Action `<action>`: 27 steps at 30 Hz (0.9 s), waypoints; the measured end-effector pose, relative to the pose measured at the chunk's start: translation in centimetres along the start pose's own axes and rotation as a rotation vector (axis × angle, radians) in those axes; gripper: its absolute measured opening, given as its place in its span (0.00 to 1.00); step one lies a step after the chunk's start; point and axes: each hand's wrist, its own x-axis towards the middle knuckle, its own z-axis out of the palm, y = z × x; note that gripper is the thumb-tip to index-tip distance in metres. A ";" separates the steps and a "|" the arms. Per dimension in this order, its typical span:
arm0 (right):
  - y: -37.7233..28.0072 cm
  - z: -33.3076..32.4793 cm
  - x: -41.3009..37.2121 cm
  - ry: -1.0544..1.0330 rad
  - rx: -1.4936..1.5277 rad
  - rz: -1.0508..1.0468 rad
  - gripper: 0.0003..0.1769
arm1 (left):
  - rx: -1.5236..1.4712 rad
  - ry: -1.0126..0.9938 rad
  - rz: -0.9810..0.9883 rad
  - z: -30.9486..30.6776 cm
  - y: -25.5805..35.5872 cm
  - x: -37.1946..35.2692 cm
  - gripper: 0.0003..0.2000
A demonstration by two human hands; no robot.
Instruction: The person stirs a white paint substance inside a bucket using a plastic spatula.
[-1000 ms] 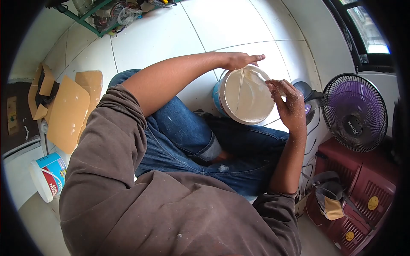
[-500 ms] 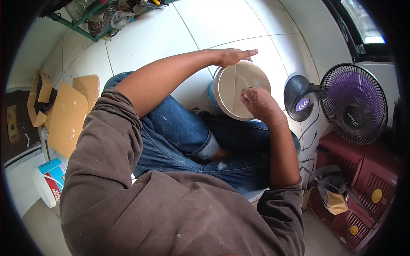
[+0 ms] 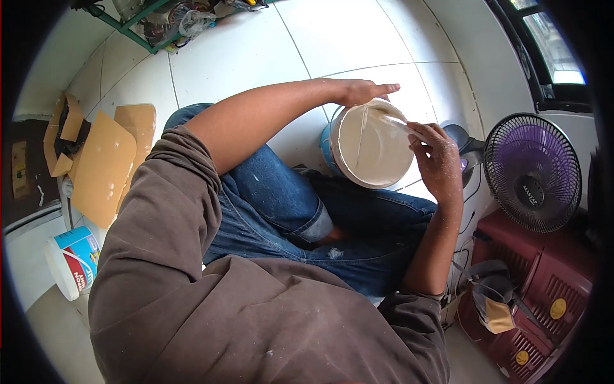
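I sit cross-legged on the white tiled floor with the bucket standing just in front of my folded legs, tipped a little so its mouth faces me. Its outer wall is blue and its inside is coated all over with a pale cream mix. My left hand lies on the far rim, palm down, fingers stretched out flat and pointing to the right, not curled round anything I can see. My right hand is at the right side of the rim, dusted with pale specks, its fingers pinched tight on a thin stick that is smeared with the same cream stuff. The stick slants from my fingertips up and to the left, over the upper part of the bucket's mouth; I cannot tell whether its tip touches the inner wall. A thin pale line runs down the inside from the far rim. My jeans touch the bucket's near side. To my right stands a fan with purple blades, with a dark red crate below it. To my left lie pieces of cardboard, and a second tub lies on its side near them, well apart from the bucket.
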 end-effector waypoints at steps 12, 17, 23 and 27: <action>-1.2 -0.1 -0.1 0.080 0.041 -0.074 0.15 | -0.038 -0.005 -0.052 0.1 0.6 -0.4 0.47; -1.6 0.4 -0.2 0.120 0.024 -0.052 0.15 | -0.061 -0.013 -0.052 0.0 0.6 -0.3 0.46; -2.0 1.4 -0.4 0.155 -0.058 -0.077 0.14 | -0.048 0.002 -0.016 0.2 -0.6 0.1 0.45; -1.8 1.5 -0.4 0.154 -0.074 -0.102 0.14 | 0.020 0.014 0.006 0.3 -0.9 0.4 0.45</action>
